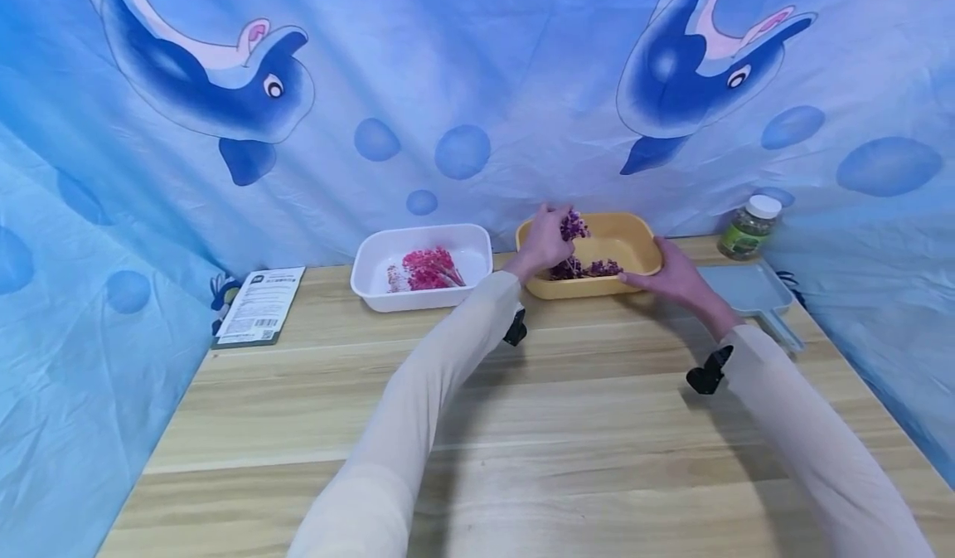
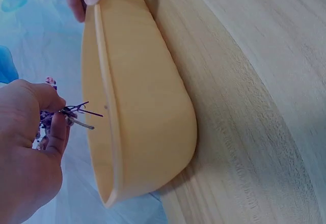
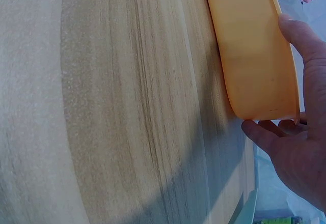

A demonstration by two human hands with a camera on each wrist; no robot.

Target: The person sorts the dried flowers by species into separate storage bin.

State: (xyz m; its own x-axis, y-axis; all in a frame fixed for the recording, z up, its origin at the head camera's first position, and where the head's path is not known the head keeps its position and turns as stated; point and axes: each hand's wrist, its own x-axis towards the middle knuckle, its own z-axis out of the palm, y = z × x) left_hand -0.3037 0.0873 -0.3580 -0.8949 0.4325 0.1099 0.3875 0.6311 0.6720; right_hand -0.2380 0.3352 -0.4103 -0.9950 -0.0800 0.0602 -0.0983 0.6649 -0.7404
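My left hand [image 1: 546,245] is above the left part of a yellow plastic basin [image 1: 630,243]. Between thumb and fingers it pinches a sprig of purple dried flowers [image 1: 574,225]; in the left wrist view the thin stems [image 2: 84,113] stick out past the fingertips. More purple dried flowers [image 1: 603,269] lie in the basin. At the basin's right end, my right hand [image 1: 677,274] holds it, thumb on the near rim and the other fingers against the end wall. To the left stands a white basin [image 1: 380,253] with pink dried flowers [image 1: 433,269] inside.
A lidded jar [image 1: 748,228] stands at the back right, behind a pale blue-grey flat tray with a handle [image 1: 746,288]. At the back left lies a printed white packet [image 1: 261,305]. A blue dolphin-print curtain [image 1: 522,69] hangs along the wooden table's [image 1: 582,425] back edge.
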